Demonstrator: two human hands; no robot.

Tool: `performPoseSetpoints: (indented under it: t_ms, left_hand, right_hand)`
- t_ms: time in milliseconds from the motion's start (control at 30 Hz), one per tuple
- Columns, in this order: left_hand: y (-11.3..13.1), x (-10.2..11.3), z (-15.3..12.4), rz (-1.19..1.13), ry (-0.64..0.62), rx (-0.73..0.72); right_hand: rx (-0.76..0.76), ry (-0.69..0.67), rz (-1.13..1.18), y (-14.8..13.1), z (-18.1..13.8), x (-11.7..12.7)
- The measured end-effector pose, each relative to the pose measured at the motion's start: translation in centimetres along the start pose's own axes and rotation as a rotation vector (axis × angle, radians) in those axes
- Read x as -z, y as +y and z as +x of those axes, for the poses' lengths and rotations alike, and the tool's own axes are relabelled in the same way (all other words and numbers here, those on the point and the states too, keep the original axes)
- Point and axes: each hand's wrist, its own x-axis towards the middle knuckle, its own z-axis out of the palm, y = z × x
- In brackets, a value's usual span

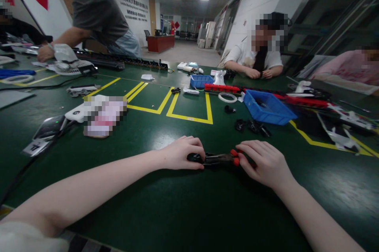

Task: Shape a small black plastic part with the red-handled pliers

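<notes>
Just above the green table, my right hand [265, 163] is closed around the red handles of a pair of pliers [219, 159]. Their dark metal jaws point left, toward my left hand [185, 153]. The fingers of that hand are curled round a small black part [194, 157], whose shape is partly hidden by them. The jaw tips meet the black part, but I cannot make out whether they grip it. Beyond my right hand lie several loose black pieces [253, 126].
A blue bin [269, 111] with dark parts stands back right, near a smaller blue bin [201, 81]. Left are a phone [105, 120] and a black device [50, 127] with a cable. Yellow tape [189, 118] marks the table [177, 208]. A person [256, 56] sits opposite; another leans in at left.
</notes>
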Motion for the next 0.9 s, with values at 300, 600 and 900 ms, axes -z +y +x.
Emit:
performPoseSetpoints:
  t_ms: [300, 600, 900]
  left_hand:
    - [-0.1, 0.0, 0.1, -0.013, 0.011, 0.018]
    - [0.0, -0.1, 0.1, -0.012, 0.014, 0.050]
    - [0.0, -0.1, 0.1, -0.008, 0.010, 0.039]
  right_hand:
    - [-0.005, 0.040, 0.016, -1.2, 0.6, -0.1]
    - [-0.007, 0.047, 0.030, -2.3, 1.1, -0.6]
    - [0.012, 0.000, 0.049, -2.1, 1.2, -0.5]
